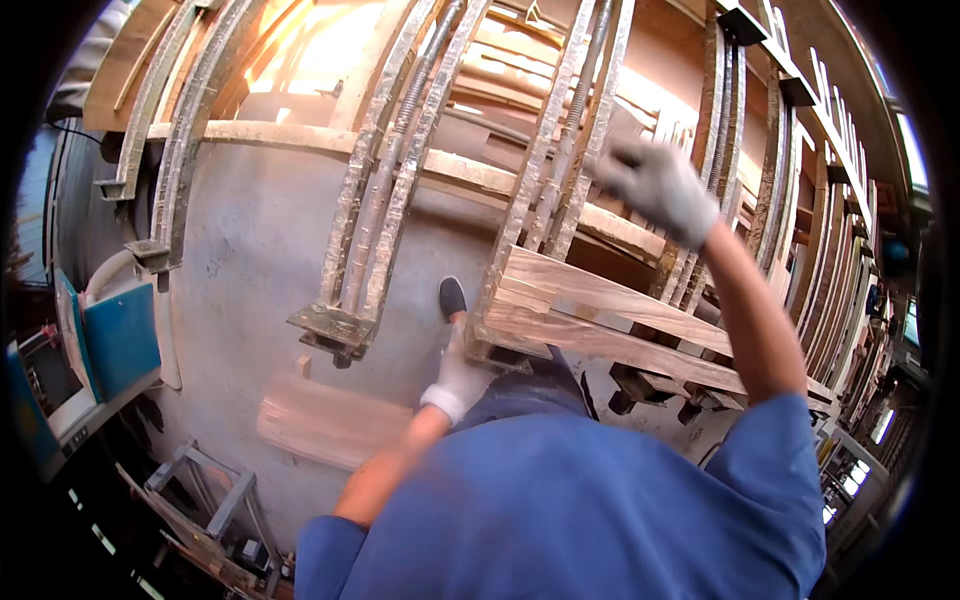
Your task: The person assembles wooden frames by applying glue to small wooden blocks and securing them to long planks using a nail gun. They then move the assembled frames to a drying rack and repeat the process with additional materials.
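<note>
Brown-grained wooden boards (615,296) across crusty metal clamp bars (543,140).
White-gloved left hand (463,367) near the bars' end, white-gloved right hand (660,190) (blurred) raised; whether either's fingers grip, I cannot tell.

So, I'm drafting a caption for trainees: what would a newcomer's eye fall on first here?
Probably the blue shirt filling the lower middle, and the blurred, gloved right hand raised right of centre. Next, long metal bars running down from the top edge, and grained wooden boards below that hand. A turquoise panel stands out at far left.
</note>
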